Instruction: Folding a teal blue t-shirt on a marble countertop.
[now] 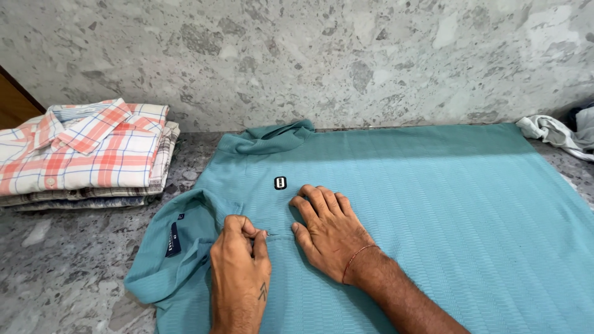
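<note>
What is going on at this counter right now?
A person has a teal polo shirt spread flat on a grey stone counter. The left hand pinches the placket near the collar, and the right hand presses flat beside it. A stack of folded plaid shirts sits to the left.

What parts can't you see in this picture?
- Head view: the teal shirt is cut off by the bottom and right edges.
- The bit of placket under the left hand is hidden by its pinching fingers.
- Cloth under the flat right hand is covered.
- The lower shirts in the folded stack are hidden by the top plaid one.
- The crumpled cloth runs off the right edge.
</note>
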